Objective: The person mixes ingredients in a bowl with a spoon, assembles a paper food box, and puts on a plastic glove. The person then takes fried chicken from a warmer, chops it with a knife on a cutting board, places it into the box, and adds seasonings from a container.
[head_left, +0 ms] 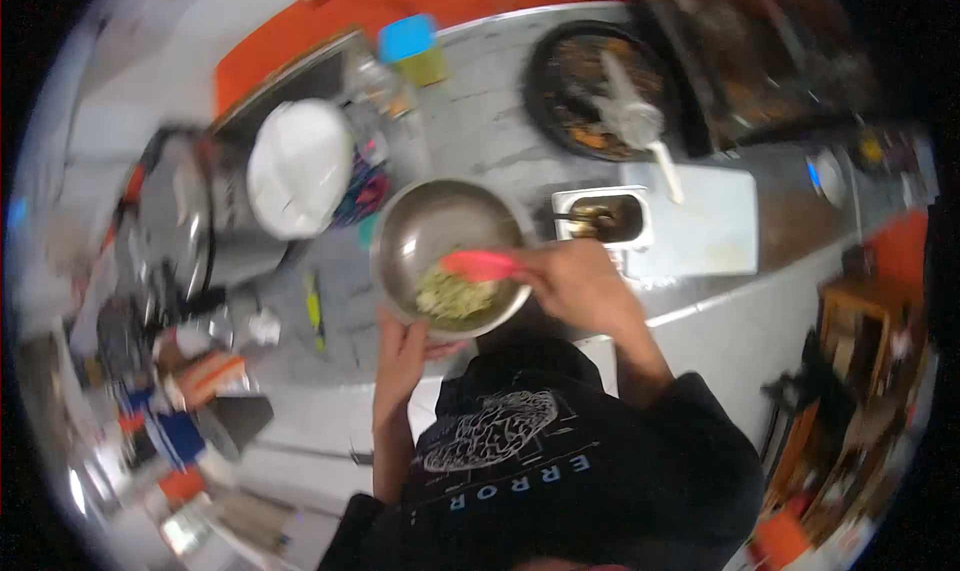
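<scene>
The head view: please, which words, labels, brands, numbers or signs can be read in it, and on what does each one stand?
"ERROR :", upside down in this view, on the black shirt.
Tiny marks around the shirt's line drawing: too small to read.
Orange-and-white packet at left: any print is too blurred.
Nothing else is readable.

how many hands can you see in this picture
2: the left hand at the near side of the metal bowl, the right hand by its right rim, holding a pink utensil. No others show.

Bowl [415, 231] partly hides left hand [402, 349]; black pan [539, 96] blurred
</scene>
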`<state>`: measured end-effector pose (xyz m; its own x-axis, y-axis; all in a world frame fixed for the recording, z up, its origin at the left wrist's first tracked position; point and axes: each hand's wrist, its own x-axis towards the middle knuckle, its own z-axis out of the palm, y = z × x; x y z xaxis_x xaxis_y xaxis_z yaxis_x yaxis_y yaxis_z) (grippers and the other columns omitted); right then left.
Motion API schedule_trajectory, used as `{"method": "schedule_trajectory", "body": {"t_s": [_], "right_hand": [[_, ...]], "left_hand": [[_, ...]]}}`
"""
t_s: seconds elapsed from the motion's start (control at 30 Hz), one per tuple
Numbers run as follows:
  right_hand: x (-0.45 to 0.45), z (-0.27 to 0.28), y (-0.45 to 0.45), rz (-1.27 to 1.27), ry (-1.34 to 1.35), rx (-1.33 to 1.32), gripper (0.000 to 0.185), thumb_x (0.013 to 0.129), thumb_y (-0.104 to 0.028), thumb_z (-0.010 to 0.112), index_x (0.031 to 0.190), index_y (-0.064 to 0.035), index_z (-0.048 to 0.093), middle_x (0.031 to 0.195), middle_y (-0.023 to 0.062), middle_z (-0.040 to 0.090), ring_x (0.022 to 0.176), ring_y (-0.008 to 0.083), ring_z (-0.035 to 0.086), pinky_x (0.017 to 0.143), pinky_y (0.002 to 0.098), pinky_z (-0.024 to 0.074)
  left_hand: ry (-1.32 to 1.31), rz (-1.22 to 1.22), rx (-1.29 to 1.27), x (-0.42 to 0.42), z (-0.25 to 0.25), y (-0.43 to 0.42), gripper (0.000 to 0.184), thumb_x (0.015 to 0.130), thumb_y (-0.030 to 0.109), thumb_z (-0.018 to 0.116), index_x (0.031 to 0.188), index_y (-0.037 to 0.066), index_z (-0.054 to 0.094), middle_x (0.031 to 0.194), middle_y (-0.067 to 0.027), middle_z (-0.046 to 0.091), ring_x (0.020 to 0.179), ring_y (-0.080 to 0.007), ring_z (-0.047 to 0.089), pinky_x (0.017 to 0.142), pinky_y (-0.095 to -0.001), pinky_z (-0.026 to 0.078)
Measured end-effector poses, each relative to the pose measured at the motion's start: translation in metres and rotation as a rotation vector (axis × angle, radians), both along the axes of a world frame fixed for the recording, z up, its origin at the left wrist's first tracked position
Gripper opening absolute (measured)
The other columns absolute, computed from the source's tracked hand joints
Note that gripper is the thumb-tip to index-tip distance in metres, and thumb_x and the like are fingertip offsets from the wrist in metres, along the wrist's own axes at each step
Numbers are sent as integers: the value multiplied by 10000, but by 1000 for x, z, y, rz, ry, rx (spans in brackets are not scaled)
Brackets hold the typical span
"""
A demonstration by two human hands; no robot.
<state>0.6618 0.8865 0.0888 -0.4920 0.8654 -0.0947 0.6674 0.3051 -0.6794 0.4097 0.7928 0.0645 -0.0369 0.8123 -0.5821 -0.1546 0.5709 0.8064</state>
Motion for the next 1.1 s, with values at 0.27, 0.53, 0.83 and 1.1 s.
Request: {"method": "schedule_trajectory", "body": {"t_s": [0.27, 0.53, 0.83, 1.1], "right_hand": [[9, 14, -11, 220, -113, -24, 211, 786, -158, 714, 989, -104, 736, 596, 175, 572, 531, 327, 575, 536, 409, 447], [-53, -26, -70, 503, -272, 110, 191, 820, -137, 548, 908, -37, 686, 724, 151, 668, 667, 329, 676, 550, 436, 531], [-59, -57, -76, 430, -153, 212, 292, 810, -131, 579, 1084, -40, 623, 675, 138, 643, 582, 314, 655, 518, 444, 518], [-61, -69, -85, 431, -115, 230, 364, 799, -188, 654, 1154, -109, 652, 687, 115, 634, 521, 322, 607, 499, 423, 496]], "left_hand": [[-66, -59, 41, 5, 0, -44, 625, 964, 67, 397, 1476, 148, 49, 1348, -206, 371, 1015, -292, 629, 738, -361, 621], [-95, 20, -94, 2, -18, -95, 619, 963, 24, 373, 1469, 170, 47, 1375, -174, 363, 1110, -303, 579, 752, -346, 619], [-82, 320, -34, 5, -51, -144, 619, 959, -31, 329, 1450, 173, 12, 1383, -178, 350, 1119, -318, 578, 787, -374, 612], [11, 473, 50, 11, -59, -141, 686, 943, -44, 334, 1476, 217, -12, 1423, -157, 273, 1212, -328, 484, 798, -390, 611]]}}
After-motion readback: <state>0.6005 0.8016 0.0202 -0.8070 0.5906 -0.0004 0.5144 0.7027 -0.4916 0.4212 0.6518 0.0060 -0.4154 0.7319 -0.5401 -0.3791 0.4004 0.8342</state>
